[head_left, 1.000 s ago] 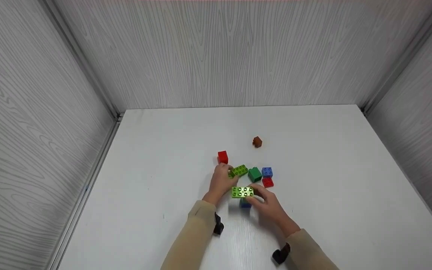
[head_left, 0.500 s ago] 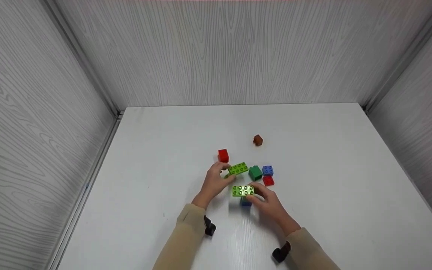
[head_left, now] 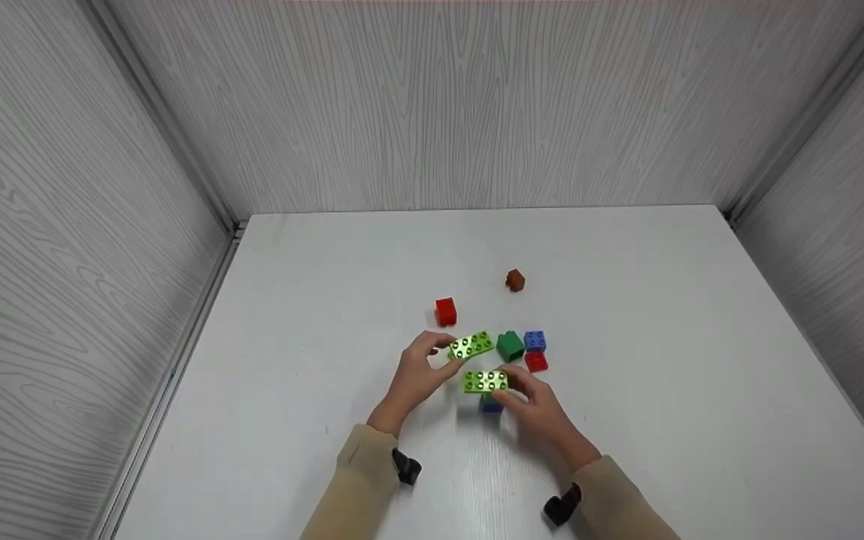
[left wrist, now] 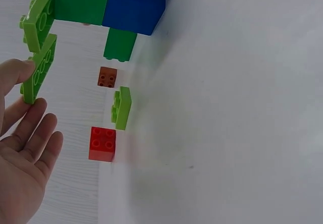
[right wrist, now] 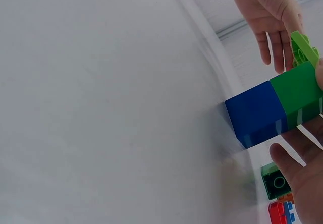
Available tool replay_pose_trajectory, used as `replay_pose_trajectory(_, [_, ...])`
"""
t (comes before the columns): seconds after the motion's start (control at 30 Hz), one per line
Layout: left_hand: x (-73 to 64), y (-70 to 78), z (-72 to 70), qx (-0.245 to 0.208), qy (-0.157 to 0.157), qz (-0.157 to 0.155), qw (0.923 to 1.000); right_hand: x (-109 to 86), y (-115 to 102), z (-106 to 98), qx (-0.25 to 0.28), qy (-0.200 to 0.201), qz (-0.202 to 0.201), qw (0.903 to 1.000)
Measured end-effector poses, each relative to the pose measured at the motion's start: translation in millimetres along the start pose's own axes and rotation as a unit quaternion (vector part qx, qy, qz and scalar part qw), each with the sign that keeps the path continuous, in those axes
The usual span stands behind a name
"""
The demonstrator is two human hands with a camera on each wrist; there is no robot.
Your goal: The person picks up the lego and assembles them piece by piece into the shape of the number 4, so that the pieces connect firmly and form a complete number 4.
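My left hand (head_left: 411,379) pinches a light green thin building brick (head_left: 471,345) between thumb and fingertips, held up off the table. My right hand (head_left: 542,411) grips an upright stack, with a blue brick (right wrist: 255,114) at the bottom and a green brick (right wrist: 298,94) above it. On top of that stack lies a second light green thin brick (head_left: 486,382), which juts out to the left. In the left wrist view, another light green thin brick (left wrist: 121,109) lies on the table beyond the left hand, beside a red brick (left wrist: 102,144).
Behind the hands lie a dark green brick (head_left: 510,346), a blue brick (head_left: 535,341) and a flat red brick (head_left: 536,362). Farther back sits a brown brick (head_left: 515,280). Grey wood-grain panels (head_left: 432,105) enclose the white table (head_left: 312,300) at the back and sides.
My left hand has drawn left and towards me, lifting the light green thin brick off the table. The right hand and its stack have stayed in place.
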State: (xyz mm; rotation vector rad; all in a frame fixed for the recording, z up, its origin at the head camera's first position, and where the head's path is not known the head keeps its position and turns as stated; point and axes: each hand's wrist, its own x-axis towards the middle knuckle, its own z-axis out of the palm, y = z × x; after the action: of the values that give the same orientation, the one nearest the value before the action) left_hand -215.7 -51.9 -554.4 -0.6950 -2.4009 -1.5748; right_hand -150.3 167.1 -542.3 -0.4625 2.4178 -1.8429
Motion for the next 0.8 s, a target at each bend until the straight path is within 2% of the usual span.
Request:
replay_pose_trajectory(0.33, [-14.7,4.8,-8.9,-0.002,-0.005,0.001,1.0000,0.2,0.1,-0.7,-0.011,-0.007,0.005,0.9999])
replay_pose_trajectory(0.47, [-18.7,8.6,-14.0,-0.009,-0.004,0.009,0.9999,1.4,6.9,-0.6,-0.008,-0.004,0.012,0.9999])
replay_pose_trajectory(0.63, [-26.5,14.2,-20.5,-0.018,-0.027,0.003,0.9995,0.4,5.5,-0.7,-0.003,-0.008,0.001,1.0000])
replay_pose_trajectory(0.8, [-33.3,13.7,-23.8,-0.021,-0.051,0.006,0.9985,0.6,5.2,-1.2,0.002,-0.011,0.005,0.9999])
